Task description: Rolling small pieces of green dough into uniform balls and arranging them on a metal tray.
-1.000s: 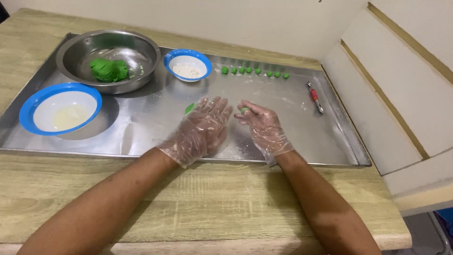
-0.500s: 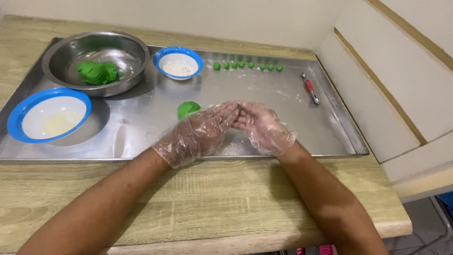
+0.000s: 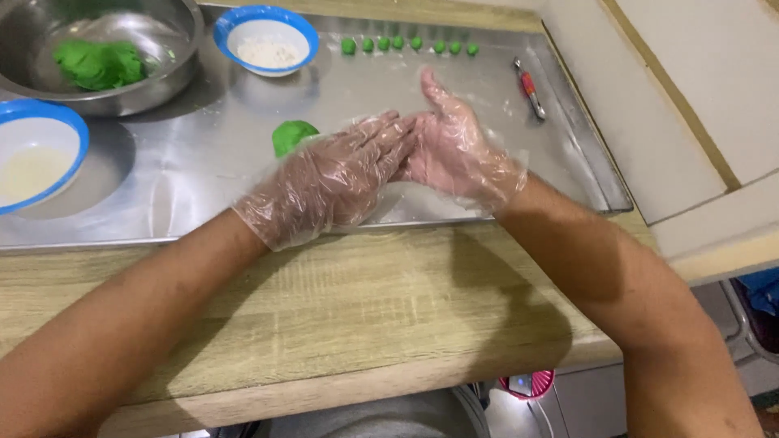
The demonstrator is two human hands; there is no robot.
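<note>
Both my hands wear thin clear plastic gloves and meet palm to palm just above the metal tray (image 3: 203,211). My right hand (image 3: 466,154) is turned palm up, fingers pointing away. The flat fingers of my left hand (image 3: 324,182) lie across that palm. Whatever is between the palms is hidden. A flattened lump of green dough (image 3: 292,134) rests on the tray just beyond my left hand. A row of several small green balls (image 3: 410,45) lines the tray's far edge.
On the tray's left part stand a steel bowl (image 3: 162,81) holding green dough (image 3: 97,63), a blue-rimmed bowl of white powder (image 3: 227,24) and a blue-rimmed bowl of pale liquid (image 3: 57,109). A red-handled tool (image 3: 529,88) lies at the right end. White panels (image 3: 690,97) border the wooden counter (image 3: 324,300).
My hands, apart and palms down over the tray a second ago, have come together; the right palm has turned up under the left fingers. The green lump is now uncovered.
</note>
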